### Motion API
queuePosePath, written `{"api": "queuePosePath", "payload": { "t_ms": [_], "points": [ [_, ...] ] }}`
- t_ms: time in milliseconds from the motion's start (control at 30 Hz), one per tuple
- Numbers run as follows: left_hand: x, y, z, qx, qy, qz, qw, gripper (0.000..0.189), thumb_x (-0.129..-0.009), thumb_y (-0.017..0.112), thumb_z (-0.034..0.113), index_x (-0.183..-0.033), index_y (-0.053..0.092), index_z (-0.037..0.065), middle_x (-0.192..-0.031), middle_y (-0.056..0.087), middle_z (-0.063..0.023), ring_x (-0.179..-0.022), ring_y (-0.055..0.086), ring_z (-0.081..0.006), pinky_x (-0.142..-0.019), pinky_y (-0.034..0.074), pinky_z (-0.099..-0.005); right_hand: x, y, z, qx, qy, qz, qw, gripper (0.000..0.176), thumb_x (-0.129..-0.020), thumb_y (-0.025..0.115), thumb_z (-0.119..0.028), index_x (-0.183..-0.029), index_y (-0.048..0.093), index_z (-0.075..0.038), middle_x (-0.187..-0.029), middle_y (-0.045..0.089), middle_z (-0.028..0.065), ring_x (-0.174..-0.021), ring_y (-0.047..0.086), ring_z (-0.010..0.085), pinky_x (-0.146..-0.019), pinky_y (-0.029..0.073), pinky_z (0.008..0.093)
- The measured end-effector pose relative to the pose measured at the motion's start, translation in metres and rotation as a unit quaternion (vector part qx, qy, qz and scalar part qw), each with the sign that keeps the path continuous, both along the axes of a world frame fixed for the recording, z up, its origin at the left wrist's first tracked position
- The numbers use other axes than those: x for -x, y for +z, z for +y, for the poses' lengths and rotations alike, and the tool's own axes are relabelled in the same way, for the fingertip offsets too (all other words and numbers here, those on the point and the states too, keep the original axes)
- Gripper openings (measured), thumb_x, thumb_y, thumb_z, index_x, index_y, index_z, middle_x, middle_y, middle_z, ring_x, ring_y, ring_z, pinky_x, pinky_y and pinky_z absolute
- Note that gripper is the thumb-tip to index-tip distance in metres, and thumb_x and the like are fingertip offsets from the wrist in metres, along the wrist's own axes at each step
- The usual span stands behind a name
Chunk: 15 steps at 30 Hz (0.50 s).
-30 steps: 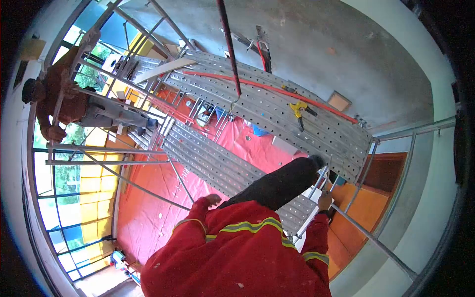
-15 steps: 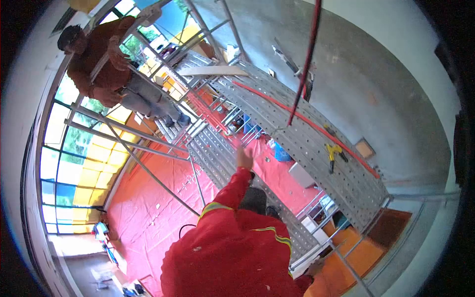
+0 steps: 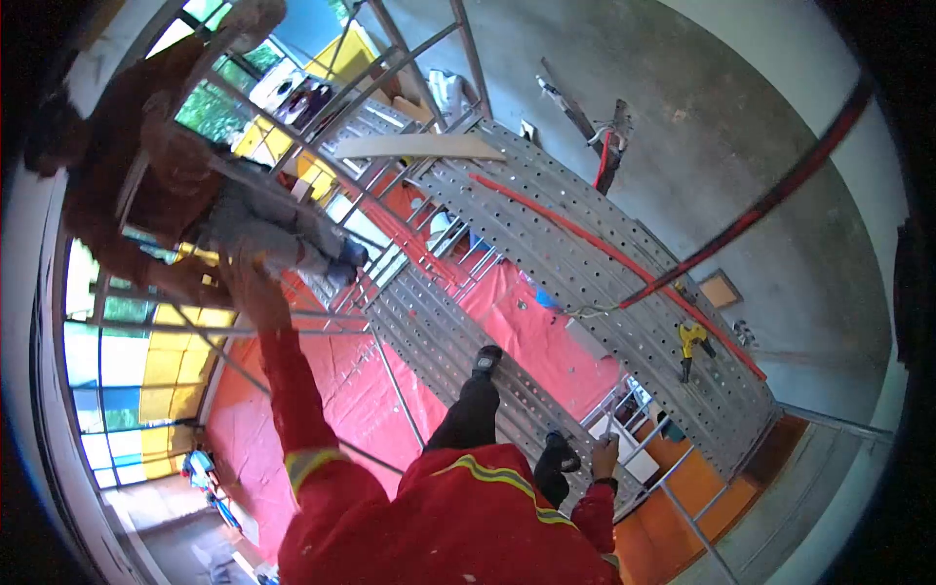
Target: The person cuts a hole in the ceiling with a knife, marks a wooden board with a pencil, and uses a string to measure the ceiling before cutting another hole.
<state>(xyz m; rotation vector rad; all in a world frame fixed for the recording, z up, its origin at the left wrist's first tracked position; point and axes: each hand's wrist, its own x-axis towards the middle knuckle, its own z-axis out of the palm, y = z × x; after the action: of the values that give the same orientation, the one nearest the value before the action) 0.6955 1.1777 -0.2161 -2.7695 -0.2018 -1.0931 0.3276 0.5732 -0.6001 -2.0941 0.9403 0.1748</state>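
My left hand (image 3: 257, 292) is raised at the left, fingers stretched upward. It overlaps the scaffold rails (image 3: 327, 317) beside a co-worker in a brown top (image 3: 146, 166). One of that person's hands (image 3: 200, 278) is close to my fingers. Low at the right, my right hand (image 3: 604, 456) is closed near my thigh, above the perforated walkway. A thin, pale thing sticks up from it, too small to name. Under my dark shoes (image 3: 487, 361) lies the perforated metal walkway plank (image 3: 429, 341).
A higher perforated platform (image 3: 585, 263) runs along the grey wall at the right. It carries a yellow and black tool (image 3: 692, 343), a red hose (image 3: 575, 229) and a pale board (image 3: 419, 146). A dark red cable (image 3: 770, 200) hangs across. Red sheeting (image 3: 336, 400) covers the floor below.
My left hand has swung from the middle to the left, up to the rails by the co-worker. My right hand has come up into fuller view, and my view has shifted.
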Motion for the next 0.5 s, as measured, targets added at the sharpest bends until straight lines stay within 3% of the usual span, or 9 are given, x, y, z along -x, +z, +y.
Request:
{"api": "queuePosePath", "payload": {
  "t_ms": [100,200,267,333,367,400,433,467,500],
  "points": [
    [-0.001,0.013,-0.043,0.019,-0.048,-0.046,0.998,0.026,-0.1,0.051,0.017,-0.116,0.063,0.0,-0.118,0.065,-0.0178,-0.123,0.055,-0.0386,-0.108,0.039,-0.0473,-0.068,0.013,0.033,0.0,0.008,0.014,1.0,0.027,-0.094,0.057,-0.019,-0.112,0.049,-0.001,-0.084,0.064,0.0238,-0.081,0.065,0.0428,-0.071,0.049,0.0509],
    [-0.027,-0.024,-0.063,0.148,-0.242,-0.016,0.959,0.025,-0.102,0.049,0.022,-0.106,0.064,0.001,-0.101,0.068,-0.0146,-0.099,0.063,-0.0352,-0.097,0.046,-0.0441,-0.116,-0.009,0.047,0.063,-0.045,0.026,0.997,0.036,-0.097,0.053,-0.021,-0.129,0.045,-0.005,-0.092,0.067,0.0285,-0.088,0.065,0.0489,-0.072,0.049,0.0551],
    [-0.066,-0.083,-0.076,0.324,-0.222,0.056,0.918,0.023,-0.102,0.049,0.017,-0.1,0.063,0.0,-0.092,0.066,-0.0135,-0.09,0.063,-0.0279,-0.082,0.05,-0.0381,-0.148,-0.032,0.053,0.096,-0.125,0.039,0.987,0.041,-0.098,0.051,-0.022,-0.135,0.044,-0.006,-0.1,0.067,0.0309,-0.095,0.064,0.0492,-0.077,0.05,0.0546],
    [-0.135,-0.162,-0.078,0.425,-0.223,0.079,0.874,0.019,-0.099,0.052,0.013,-0.095,0.064,0.0,-0.08,0.059,-0.0094,-0.075,0.056,-0.0181,-0.068,0.044,-0.0323,-0.151,-0.098,0.033,0.23,-0.08,-0.031,0.969,0.042,-0.096,0.05,-0.017,-0.135,0.049,-0.001,-0.124,0.059,0.0304,-0.112,0.058,0.0452,-0.092,0.047,0.0537],
    [-0.168,-0.187,-0.083,0.495,-0.142,0.145,0.845,0.017,-0.098,0.055,0.014,-0.094,0.064,0.0,-0.074,0.057,-0.0068,-0.07,0.051,-0.0144,-0.063,0.041,-0.0323,-0.168,-0.091,0.033,0.231,-0.074,0.055,0.969,0.042,-0.094,0.05,-0.015,-0.134,0.049,-0.001,-0.125,0.058,0.0284,-0.112,0.057,0.0449,-0.092,0.048,0.0538],
    [-0.206,-0.253,-0.071,0.579,-0.169,0.114,0.79,0.021,-0.097,0.058,0.019,-0.094,0.065,0.0,-0.071,0.055,-0.0051,-0.068,0.05,-0.0123,-0.063,0.041,-0.0313,-0.188,-0.076,0.029,0.231,-0.067,0.139,0.961,0.043,-0.092,0.051,-0.013,-0.134,0.05,-0.001,-0.126,0.058,0.0264,-0.112,0.057,0.0447,-0.092,0.048,0.054],
    [-0.243,-0.316,-0.056,0.583,-0.121,0.146,0.79,0.023,-0.094,0.061,0.023,-0.096,0.068,0.001,-0.075,0.062,-0.007,-0.072,0.055,-0.0114,-0.065,0.045,-0.0317,-0.201,-0.07,0.021,0.254,-0.028,0.186,0.949,0.046,-0.093,0.052,-0.014,-0.137,0.047,-0.002,-0.129,0.055,0.0273,-0.117,0.054,0.0446,-0.097,0.045,0.0539],
    [-0.283,-0.382,-0.047,0.66,-0.094,0.093,0.739,0.026,-0.09,0.065,0.024,-0.099,0.07,0.0,-0.081,0.068,-0.0083,-0.075,0.061,-0.014,-0.069,0.048,-0.0323,-0.214,-0.073,0.011,0.274,0.01,0.232,0.933,0.049,-0.094,0.052,-0.015,-0.14,0.044,-0.003,-0.133,0.053,0.0282,-0.122,0.052,0.0444,-0.102,0.043,0.0539],
    [-0.315,-0.409,-0.042,0.61,-0.062,0.121,0.781,0.026,-0.089,0.066,0.024,-0.098,0.07,0.0,-0.082,0.069,-0.0082,-0.076,0.063,-0.0162,-0.071,0.049,-0.0326,-0.212,-0.1,-0.005,0.335,0.011,0.215,0.917,0.046,-0.092,0.054,-0.015,-0.137,0.048,-0.006,-0.132,0.054,0.0243,-0.122,0.052,0.0431,-0.1,0.043,0.0539]
  ]
}}
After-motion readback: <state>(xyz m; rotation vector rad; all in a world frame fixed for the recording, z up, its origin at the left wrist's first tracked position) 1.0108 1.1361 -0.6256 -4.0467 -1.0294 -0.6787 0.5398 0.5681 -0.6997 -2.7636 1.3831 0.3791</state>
